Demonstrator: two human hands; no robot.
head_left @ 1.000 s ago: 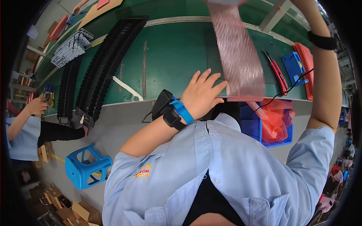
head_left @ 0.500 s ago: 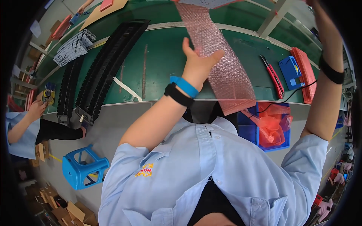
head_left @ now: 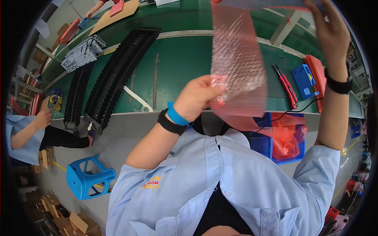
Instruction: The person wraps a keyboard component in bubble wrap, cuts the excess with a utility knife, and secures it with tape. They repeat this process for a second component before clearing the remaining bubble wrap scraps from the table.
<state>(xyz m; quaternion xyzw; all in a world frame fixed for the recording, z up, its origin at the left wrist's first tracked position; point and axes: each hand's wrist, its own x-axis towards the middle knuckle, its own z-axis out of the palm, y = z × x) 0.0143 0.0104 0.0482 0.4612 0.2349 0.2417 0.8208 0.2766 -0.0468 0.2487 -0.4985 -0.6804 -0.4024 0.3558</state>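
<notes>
Green worktop [head_left: 181, 70] below; left fingers [head_left: 212, 93] clamped on bubble wrap [head_left: 241, 55]; right fingers [head_left: 317, 16] at grey panel [head_left: 271, 4], grip unclear.

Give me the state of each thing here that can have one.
Bubble wrap, spread out lengthwise
Left hand, closed on the bubble wrap
Grey panel, partly out of frame
Right hand, at the grey panel, grip unclear
Cutter, blade out
Blue bin, open, crumpled wrap inside
Blue stool, upright, unoccupied
</notes>
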